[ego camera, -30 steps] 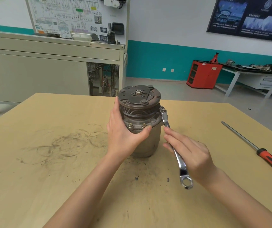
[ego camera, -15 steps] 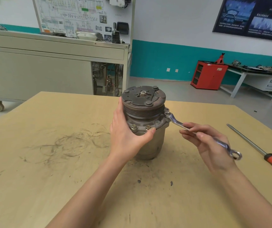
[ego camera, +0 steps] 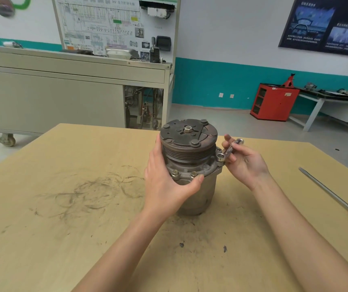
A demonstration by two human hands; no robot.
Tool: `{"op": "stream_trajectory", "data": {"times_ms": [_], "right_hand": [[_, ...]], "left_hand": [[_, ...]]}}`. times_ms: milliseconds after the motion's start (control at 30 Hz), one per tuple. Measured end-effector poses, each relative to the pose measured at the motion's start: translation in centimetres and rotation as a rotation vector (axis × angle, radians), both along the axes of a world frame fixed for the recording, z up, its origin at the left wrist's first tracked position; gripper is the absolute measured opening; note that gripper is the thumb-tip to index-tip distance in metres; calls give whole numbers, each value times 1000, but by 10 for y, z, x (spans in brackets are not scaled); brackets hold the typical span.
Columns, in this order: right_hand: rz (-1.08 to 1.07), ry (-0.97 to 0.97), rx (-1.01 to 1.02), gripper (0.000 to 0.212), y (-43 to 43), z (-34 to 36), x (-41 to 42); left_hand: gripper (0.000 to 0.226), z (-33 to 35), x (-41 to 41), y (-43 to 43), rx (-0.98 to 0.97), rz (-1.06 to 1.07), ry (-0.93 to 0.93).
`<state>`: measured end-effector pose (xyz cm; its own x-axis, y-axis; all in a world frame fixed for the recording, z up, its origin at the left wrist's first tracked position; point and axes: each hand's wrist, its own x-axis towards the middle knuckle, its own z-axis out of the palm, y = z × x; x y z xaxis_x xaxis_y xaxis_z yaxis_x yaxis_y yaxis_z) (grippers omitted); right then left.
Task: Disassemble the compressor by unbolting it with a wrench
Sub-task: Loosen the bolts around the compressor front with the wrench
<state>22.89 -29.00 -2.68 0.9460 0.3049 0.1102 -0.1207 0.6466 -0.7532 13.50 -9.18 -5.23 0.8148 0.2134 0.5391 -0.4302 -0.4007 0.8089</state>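
Wiring-diagram board (ego camera: 105, 22), upper left: "HV" readable in heading, rest too small; poster (ego camera: 324, 24), upper right: text illegible. Compressor (ego camera: 190, 165): upright at frame centre on wooden table (ego camera: 42, 239), pulley face up. Left hand (ego camera: 166, 182): palm against compressor's left side, thumb curled across front flange; grip clamped on body. Right hand (ego camera: 247, 163): just right of flange, fingers curled, pinching wrench (ego camera: 229, 150); wrench ring end on right flange bolt. Screwdriver (ego camera: 333, 195): on table, far right, apart from hands.
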Motion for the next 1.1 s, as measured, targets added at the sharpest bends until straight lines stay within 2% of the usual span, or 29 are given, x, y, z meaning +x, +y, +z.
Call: {"op": "stream_trajectory", "data": {"times_ms": [267, 333, 400, 467, 600, 700, 767, 833, 900, 1100], "right_hand": [[10, -3, -252, 26, 3, 26, 4], [-4, -2, -186, 24, 3, 31, 1], [-71, 5, -28, 22, 4, 39, -4], [-251, -50, -8, 20, 5, 48, -16], [-718, -397, -295, 17, 4, 48, -60], [-899, -846, -506, 15, 5, 28, -99], [-975, -1193, -760, 23, 7, 12, -114], [-1147, -1511, -1105, 30, 11, -1, -119], [-1223, -1623, -1275, 31, 17, -10, -121], [-1269, -1679, -1391, 25, 23, -27, -123]], "left_hand": [[114, 1, -1, -1, -7, -7, -7], [114, 1, -1, -1, -8, -7, -6], [115, 1, -1, 0, -11, -11, 0], [116, 0, -1, 0, -12, -16, 5], [116, 0, -1, 0, -7, -14, 13], [116, 0, -1, 0, 3, -13, 13], [116, 0, -2, 0, 4, -8, 10], [116, 1, -2, 0, 10, -2, 3], [116, 1, -2, 0, 15, -3, 3], [116, 1, -2, 1, 6, -11, 3]]}}
